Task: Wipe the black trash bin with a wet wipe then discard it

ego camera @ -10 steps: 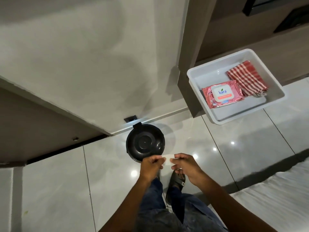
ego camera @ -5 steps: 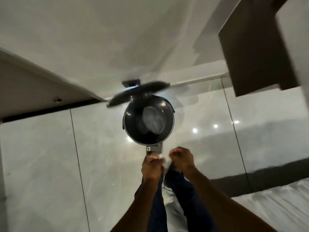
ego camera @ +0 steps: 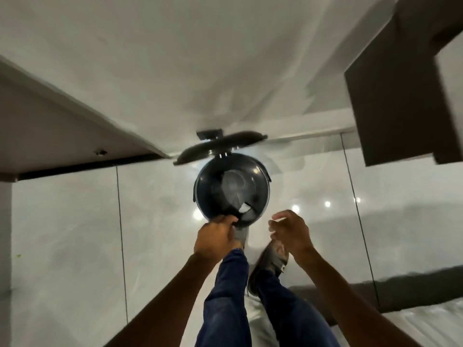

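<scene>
The round black trash bin [ego camera: 263, 174] stands on the glossy tiled floor with its lid [ego camera: 220, 146] swung up toward the wall. Inside it, near the front wall, lies a small white wet wipe [ego camera: 245, 208]. My left hand [ego camera: 215, 237] is at the bin's near rim, fingers bunched, with the wipe just beyond its fingertips and a dark gap between. My right hand [ego camera: 290, 232] hovers to the right of the bin with fingers apart and nothing in it. A sandalled foot [ego camera: 271, 260] is by the bin's pedal [ego camera: 242, 235].
The bin sits against a pale wall [ego camera: 175, 58]. A dark wooden cabinet block [ego camera: 395, 96] juts out at the upper right. White bedding [ego camera: 426, 324] fills the lower right corner. My legs in blue jeans occupy the bottom centre.
The bin's lid went from shut to fully raised. The wipe, held between both hands before, now lies inside the bin. My right hand has pulled away to the right and opened.
</scene>
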